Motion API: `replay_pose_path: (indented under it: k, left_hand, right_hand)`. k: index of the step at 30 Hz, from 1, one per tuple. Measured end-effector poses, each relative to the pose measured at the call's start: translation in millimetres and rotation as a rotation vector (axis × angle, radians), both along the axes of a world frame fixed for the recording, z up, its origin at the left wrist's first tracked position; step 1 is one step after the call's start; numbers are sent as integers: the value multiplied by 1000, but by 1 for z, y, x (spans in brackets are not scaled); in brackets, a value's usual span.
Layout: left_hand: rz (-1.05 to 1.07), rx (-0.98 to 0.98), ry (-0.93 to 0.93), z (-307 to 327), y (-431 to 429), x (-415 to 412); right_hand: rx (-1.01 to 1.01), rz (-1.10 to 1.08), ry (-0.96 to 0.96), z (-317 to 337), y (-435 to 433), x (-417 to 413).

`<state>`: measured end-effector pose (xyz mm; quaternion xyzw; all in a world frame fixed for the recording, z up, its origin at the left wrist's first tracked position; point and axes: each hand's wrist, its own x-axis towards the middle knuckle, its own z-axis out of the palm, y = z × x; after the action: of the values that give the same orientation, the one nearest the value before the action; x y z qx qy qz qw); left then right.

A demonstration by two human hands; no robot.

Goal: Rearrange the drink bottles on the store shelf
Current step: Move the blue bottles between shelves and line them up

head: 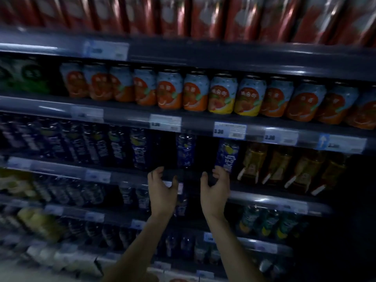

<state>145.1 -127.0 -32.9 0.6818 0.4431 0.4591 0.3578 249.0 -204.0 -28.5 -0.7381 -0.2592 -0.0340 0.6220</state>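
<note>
Hands up at the shelf point(130, 177) edge, your left hand point(161, 188) below-left of the set-back blue bottle point(185, 151), your right hand point(215, 186) below-right of it, both grips loosely curled, empty.

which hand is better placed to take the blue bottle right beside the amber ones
Right. The right hand sits just below that blue bottle, fingers curled near its base. The left hand is farther off, across a gap.
</note>
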Motion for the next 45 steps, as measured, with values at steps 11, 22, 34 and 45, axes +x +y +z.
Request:
replay_pose_path:
  k: [11,22,34,45]
  left_hand:
    - [142,-65,42,0,76,-110]
    - [64,-138,-5,-2,141,-154]
    - [-83,-134,36,4,174,-110]
    - [-1,-182,34,-1,174,-78]
  right_hand:
    - [-10,196,8,4,76,-88]
    - [-107,155,-25,9,148,-141]
    - [-91,-2,28,1,198,-128]
    - [-77,6,38,-5,202,-115]
